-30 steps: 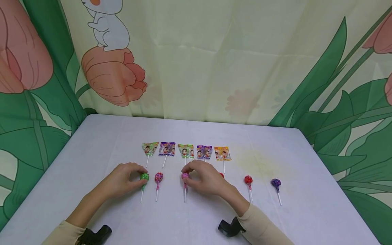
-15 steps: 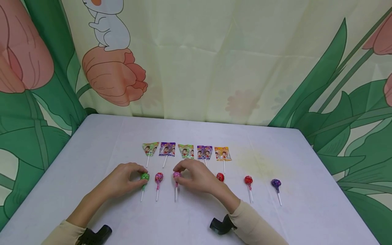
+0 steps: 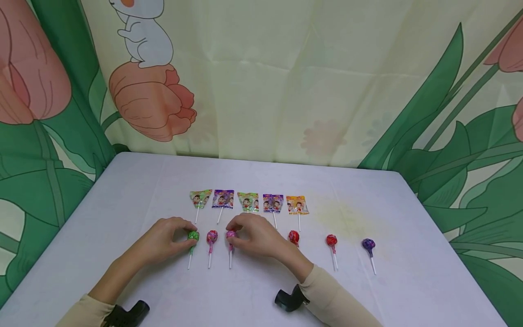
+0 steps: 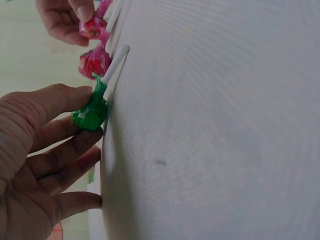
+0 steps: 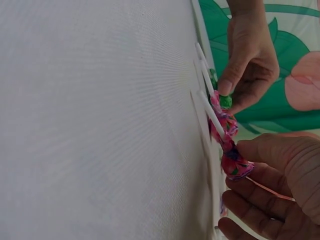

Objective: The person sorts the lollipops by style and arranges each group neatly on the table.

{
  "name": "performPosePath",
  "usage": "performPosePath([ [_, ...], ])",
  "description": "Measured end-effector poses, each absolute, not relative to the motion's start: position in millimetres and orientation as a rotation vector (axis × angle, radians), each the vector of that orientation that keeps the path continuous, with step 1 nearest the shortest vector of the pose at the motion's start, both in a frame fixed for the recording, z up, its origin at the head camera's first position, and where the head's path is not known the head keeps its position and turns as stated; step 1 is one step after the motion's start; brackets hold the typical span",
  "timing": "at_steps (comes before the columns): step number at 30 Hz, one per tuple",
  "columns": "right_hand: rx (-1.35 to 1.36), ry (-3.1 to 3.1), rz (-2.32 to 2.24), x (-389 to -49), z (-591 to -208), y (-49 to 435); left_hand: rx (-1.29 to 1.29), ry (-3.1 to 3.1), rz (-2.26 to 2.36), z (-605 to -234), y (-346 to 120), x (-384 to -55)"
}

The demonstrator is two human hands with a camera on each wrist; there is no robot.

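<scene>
My left hand pinches the head of a green-wrapped lollipop at the left end of the near row, its white stick pointing toward me. Thumb and fingertips of my right hand pinch a pink-wrapped lollipop by its head. Between the two hands another pink-red lollipop lies on the white tablecloth, untouched. The held pink one lies just right of it, with both sticks roughly parallel. A red lollipop shows beside my right wrist, its stick hidden behind the forearm.
Farther right in the near row lie a red lollipop and a purple lollipop. Behind runs a row of flat bagged lollipops in green, purple and orange, such as the orange one. A printed curtain hangs behind the table.
My right hand has slid the pink lollipop leftward, closer to the other pink-red one. The red lollipop by my right wrist has come into fuller view. My left hand has stayed in place.
</scene>
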State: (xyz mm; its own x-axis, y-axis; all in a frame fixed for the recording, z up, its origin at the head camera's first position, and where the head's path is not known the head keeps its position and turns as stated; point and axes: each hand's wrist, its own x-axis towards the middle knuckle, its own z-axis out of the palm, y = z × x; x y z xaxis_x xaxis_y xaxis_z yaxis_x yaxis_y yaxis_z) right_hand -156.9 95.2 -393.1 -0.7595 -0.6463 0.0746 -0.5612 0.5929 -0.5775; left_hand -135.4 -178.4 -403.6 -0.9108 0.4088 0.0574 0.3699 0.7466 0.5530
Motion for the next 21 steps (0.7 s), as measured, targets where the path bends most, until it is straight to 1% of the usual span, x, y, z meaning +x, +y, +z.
performPosePath([
  [21,-1.019,2.706,-0.786,-158.4,-399.0,89.9,0.640,2.873,0.914,-402.0,-177.9,-134.1],
])
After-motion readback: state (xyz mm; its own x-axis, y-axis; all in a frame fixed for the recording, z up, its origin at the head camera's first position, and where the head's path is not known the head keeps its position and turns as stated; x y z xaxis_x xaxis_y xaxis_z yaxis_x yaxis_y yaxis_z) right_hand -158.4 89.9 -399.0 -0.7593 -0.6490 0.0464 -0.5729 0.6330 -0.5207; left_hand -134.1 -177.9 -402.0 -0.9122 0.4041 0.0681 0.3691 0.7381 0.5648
